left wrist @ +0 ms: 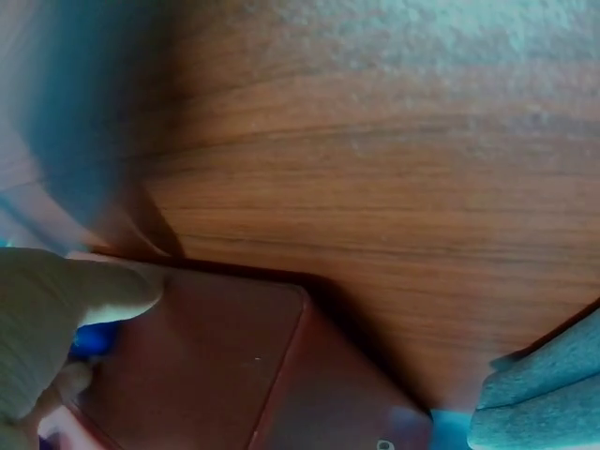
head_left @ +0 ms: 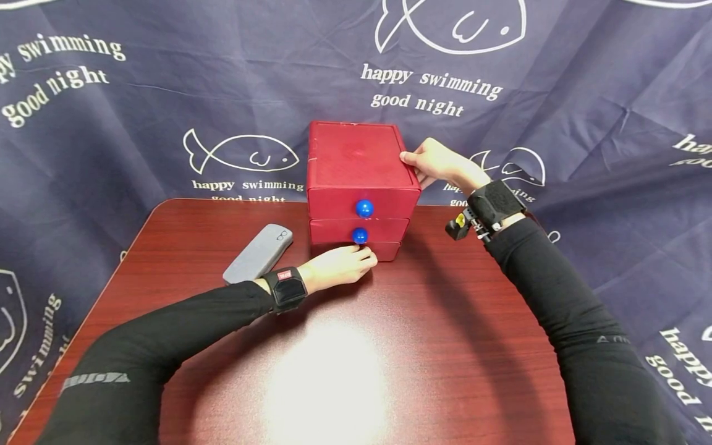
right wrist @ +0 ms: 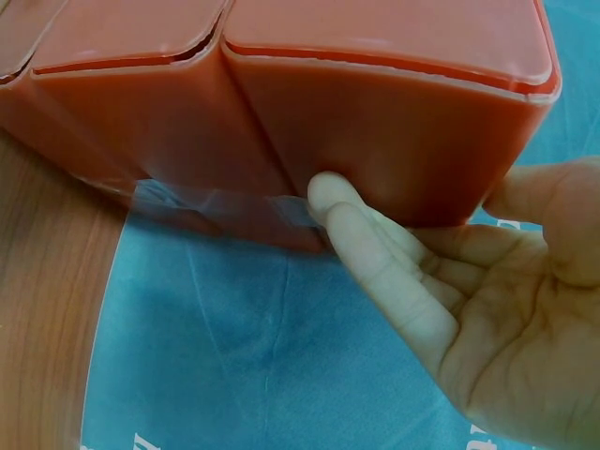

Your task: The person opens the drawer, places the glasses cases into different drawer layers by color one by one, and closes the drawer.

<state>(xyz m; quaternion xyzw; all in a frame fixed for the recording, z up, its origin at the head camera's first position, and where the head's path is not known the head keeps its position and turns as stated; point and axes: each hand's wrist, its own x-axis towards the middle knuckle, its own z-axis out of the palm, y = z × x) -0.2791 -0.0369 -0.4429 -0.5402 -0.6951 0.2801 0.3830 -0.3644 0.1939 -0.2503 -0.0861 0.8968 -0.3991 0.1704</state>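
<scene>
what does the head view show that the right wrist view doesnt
Only the head view shows the left hand at the lowest drawer's front, the two round blue knobs, the flat grey case and the dark blue printed cloth backdrop.

Only the right wrist view shows a strip of clear tape at the cabinet's base and the right palm and fingers against its side.

Both show the red plastic three-drawer cabinet, the right hand and the reddish-brown wooden table.

The left hand [head_left: 339,266] hides the bottom drawer's [head_left: 384,250] knob; its grip is unclear.
</scene>
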